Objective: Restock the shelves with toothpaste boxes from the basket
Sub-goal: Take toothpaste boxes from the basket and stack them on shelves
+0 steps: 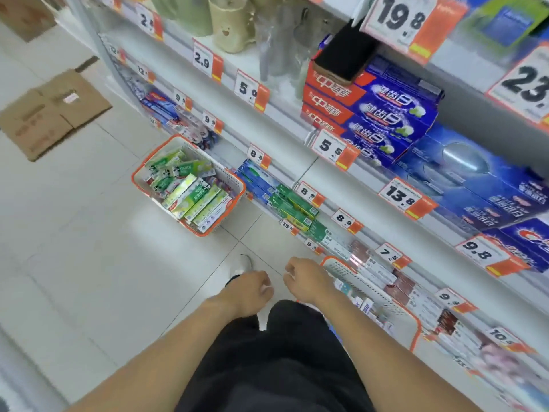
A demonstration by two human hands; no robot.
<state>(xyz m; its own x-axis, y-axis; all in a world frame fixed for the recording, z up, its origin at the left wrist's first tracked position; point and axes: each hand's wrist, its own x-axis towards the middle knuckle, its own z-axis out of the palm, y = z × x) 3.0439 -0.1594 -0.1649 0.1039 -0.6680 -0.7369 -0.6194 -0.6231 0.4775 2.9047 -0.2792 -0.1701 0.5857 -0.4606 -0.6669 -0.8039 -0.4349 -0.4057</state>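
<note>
Both my hands, left (252, 288) and right (306, 279), hang loosely curled, holding nothing, between the far basket (142, 171) (green boxes (193, 197)) and a near basket (416, 322) against the shelves (371, 185).

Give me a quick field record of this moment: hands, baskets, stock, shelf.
left hand: loosely curled, holding nothing
right hand: loosely curled, holding nothing, beside the near basket
far basket: on the floor by the shelf base, full of green toothpaste boxes
near basket: on the floor at the person's right, holds some boxes
lower shelf: green and blue boxes stacked
floor: cardboard boxes lying to the left
</note>
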